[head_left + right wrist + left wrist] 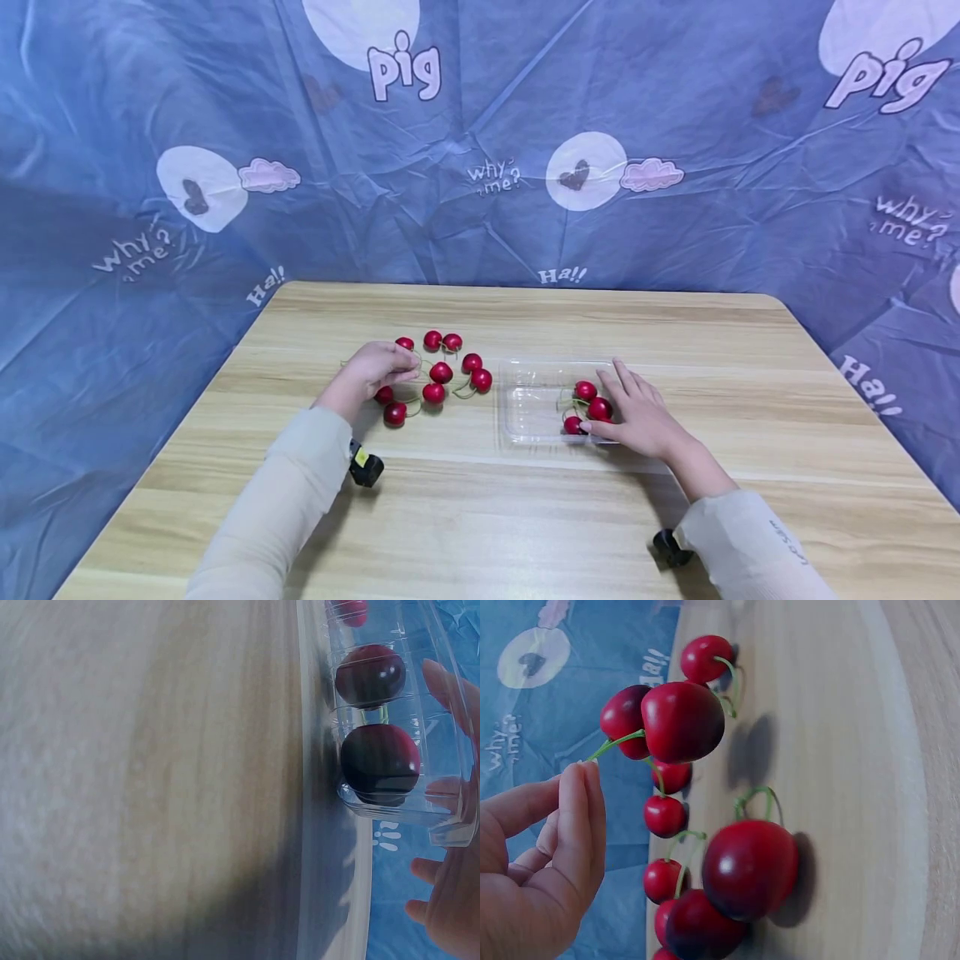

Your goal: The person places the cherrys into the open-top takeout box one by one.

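Observation:
My left hand [411, 365] reaches into a loose group of red cherries [441, 372] on the wooden table [525, 508]. In the left wrist view its thumb and forefinger [589, 769] pinch the green stem of one cherry [682, 721], which looks slightly raised. Other cherries [750, 868] lie around it. My right hand [621, 402] rests with straight fingers on the right end of a clear plastic tray [525, 400], thumb at its near edge. Three cherries [598, 408] lie in that end. In the right wrist view two of these cherries [380, 759] show through the tray wall [442, 817], with the hand [454, 896] beside it.
A blue printed cloth [480, 167] hangs behind and around the table. The table's far edge [525, 287] meets the cloth. Bare wood lies in front of both hands and to the right of the tray.

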`<state>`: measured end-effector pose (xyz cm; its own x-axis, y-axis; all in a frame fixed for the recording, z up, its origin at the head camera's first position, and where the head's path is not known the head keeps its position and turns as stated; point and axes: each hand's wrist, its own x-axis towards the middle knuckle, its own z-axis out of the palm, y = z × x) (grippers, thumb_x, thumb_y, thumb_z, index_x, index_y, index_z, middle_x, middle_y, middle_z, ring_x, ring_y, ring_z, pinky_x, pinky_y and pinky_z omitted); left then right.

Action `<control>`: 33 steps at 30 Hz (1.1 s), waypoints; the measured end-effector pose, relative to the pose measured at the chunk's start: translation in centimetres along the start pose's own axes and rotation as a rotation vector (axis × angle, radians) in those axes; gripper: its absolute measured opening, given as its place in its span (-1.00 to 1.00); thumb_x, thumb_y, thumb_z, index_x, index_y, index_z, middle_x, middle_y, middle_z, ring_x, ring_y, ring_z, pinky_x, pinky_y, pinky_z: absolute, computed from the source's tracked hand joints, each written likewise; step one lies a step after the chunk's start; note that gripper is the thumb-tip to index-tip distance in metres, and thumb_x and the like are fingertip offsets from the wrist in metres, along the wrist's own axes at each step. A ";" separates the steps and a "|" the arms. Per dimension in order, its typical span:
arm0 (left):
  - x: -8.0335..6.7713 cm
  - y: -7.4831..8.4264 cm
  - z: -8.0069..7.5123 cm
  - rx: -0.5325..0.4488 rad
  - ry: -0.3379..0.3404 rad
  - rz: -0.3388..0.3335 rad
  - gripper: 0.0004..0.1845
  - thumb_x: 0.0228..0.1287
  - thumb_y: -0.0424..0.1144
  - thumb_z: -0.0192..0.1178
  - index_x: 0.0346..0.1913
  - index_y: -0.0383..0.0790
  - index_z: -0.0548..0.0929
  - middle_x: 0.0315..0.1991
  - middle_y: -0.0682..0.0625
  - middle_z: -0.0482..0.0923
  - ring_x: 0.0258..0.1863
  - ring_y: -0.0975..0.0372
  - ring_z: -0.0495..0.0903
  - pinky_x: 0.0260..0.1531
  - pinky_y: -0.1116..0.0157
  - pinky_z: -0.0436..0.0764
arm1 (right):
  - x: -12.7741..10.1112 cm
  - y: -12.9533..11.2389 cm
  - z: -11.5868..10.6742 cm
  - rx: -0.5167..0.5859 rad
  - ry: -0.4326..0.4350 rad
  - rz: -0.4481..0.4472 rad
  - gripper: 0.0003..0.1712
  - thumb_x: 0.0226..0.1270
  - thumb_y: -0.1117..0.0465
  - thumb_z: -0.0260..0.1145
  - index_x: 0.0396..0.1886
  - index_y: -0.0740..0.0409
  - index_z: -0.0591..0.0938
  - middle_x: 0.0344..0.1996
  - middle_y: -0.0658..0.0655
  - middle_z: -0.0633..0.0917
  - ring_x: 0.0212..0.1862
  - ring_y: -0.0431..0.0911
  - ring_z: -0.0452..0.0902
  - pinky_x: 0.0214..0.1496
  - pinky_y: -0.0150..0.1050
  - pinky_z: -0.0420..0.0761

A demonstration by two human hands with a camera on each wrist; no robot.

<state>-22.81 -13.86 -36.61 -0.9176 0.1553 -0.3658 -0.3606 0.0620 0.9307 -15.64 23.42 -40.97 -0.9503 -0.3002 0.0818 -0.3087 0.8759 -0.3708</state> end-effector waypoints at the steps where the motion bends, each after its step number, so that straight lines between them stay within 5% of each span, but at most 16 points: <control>1: -0.1 0.1 0.0 -0.006 -0.007 0.007 -0.78 0.11 -0.57 0.00 -0.16 -0.61 0.38 -0.29 -0.24 0.45 -0.34 0.14 0.55 -0.22 0.37 0.56 | 0.0 0.0 0.0 0.000 0.000 0.001 0.00 -0.03 -0.27 0.17 0.26 0.28 0.12 0.26 0.38 -0.06 0.19 0.34 -0.13 0.15 0.27 -0.08; 9: -1.1 0.9 0.7 -0.061 -0.023 0.036 -0.76 0.10 -0.56 0.01 -0.14 -0.62 0.37 -0.37 -0.16 0.45 -0.39 0.19 0.56 -0.18 0.36 0.54 | 0.0 0.0 0.0 -0.007 -0.003 0.005 0.00 -0.03 -0.28 0.16 0.26 0.28 0.12 0.26 0.38 -0.06 0.18 0.35 -0.12 0.15 0.27 -0.07; 15: -1.6 1.4 1.8 -0.114 -0.045 0.048 -0.86 0.10 -0.54 0.03 -0.25 -0.53 0.41 -0.36 -0.14 0.44 -0.21 0.05 0.51 -0.19 0.36 0.55 | 0.0 0.0 -0.2 0.005 -0.011 0.008 0.00 -0.03 -0.27 0.17 0.26 0.29 0.12 0.26 0.39 -0.07 0.19 0.35 -0.14 0.15 0.28 -0.09; 33: -1.2 1.5 5.9 -0.262 -0.093 0.065 -0.83 0.08 -0.58 0.03 -0.21 -0.53 0.41 -0.36 -0.16 0.44 -0.44 0.21 0.56 -0.16 0.32 0.54 | 0.2 -0.1 -0.1 0.022 -0.014 0.008 0.00 -0.02 -0.26 0.17 0.26 0.29 0.10 0.26 0.38 -0.08 0.19 0.36 -0.15 0.14 0.28 -0.11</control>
<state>-21.30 -8.16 -34.82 -0.9253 0.2410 -0.2930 -0.3438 -0.2064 0.9161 -15.75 23.30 -40.84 -0.9520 -0.2989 0.0660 -0.3003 0.8696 -0.3921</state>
